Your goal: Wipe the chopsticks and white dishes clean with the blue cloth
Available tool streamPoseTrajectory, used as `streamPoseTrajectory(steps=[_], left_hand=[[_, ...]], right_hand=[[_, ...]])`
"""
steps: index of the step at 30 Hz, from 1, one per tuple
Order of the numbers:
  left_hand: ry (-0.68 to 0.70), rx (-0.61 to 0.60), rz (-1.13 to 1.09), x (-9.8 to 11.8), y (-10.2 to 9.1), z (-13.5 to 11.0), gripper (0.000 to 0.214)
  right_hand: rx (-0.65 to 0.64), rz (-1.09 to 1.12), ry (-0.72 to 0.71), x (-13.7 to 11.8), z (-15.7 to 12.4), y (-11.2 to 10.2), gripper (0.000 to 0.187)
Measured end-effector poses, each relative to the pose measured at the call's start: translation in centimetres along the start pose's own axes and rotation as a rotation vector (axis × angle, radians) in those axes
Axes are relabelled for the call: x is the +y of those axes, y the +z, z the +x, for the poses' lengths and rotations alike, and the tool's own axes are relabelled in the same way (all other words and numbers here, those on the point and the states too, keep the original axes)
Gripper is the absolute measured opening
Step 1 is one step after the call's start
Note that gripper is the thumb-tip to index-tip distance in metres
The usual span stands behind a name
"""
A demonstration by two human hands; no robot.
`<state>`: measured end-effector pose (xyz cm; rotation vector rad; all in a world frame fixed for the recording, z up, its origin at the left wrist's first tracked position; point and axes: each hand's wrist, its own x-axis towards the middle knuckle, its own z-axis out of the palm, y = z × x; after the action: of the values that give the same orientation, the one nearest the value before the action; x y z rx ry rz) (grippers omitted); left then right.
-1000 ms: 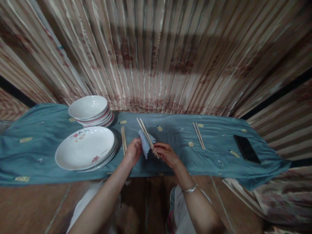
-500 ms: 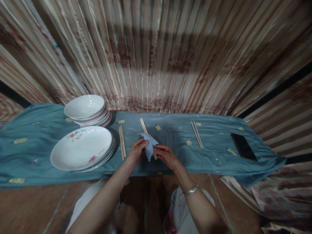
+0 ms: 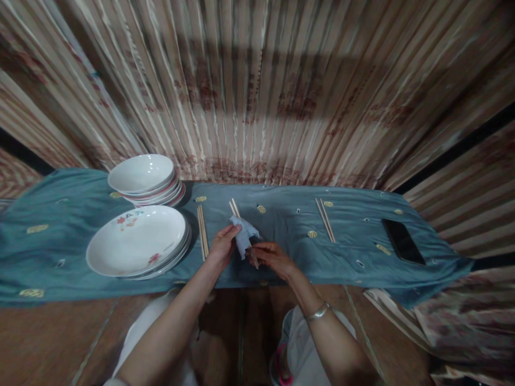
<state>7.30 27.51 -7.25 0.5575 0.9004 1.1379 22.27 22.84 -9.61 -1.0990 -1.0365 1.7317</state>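
My left hand pinches a small pale blue cloth wrapped around a pair of wooden chopsticks. The near end of those chopsticks is gripped by my right hand, which wears a silver bangle on the wrist. Both hands hover just above a teal cloth spread over the table, near its front edge. The chopsticks point away from me and to the left.
A stack of white floral plates and a stack of white bowls stand at the left. One chopstick pair lies beside the plates, another pair to the right. A black phone lies far right. A striped curtain hangs behind.
My right hand has drawn the chopsticks toward me through the cloth, so less of them sticks out beyond it. The cloth has bunched up higher on the sticks.
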Motion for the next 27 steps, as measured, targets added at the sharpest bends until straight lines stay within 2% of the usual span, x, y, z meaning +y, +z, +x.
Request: streamPoseTrajectory(steps=[12, 15, 21, 27], left_hand=[[0.055, 0.131, -0.056, 2.9, -0.7, 0.8, 0.019], [0.062, 0.104, -0.043, 2.6, -0.8, 0.7, 0.022], [0.006, 0.016, -0.007, 0.5, -0.4, -0.1, 0.033], [-0.032, 0.045, 0.015, -0.3, -0.1, -0.4, 0.029]], right_hand=[[-0.195, -0.103, 0.085, -0.1, -0.6, 0.3, 0.042], [-0.189, -0.126, 0.066, 0.0, -0.5, 0.3, 0.042], [-0.102, -0.104, 0.026, 0.2, -0.2, 0.2, 0.045], [-0.070, -0.094, 0.011, -0.1, -0.2, 0.4, 0.040]])
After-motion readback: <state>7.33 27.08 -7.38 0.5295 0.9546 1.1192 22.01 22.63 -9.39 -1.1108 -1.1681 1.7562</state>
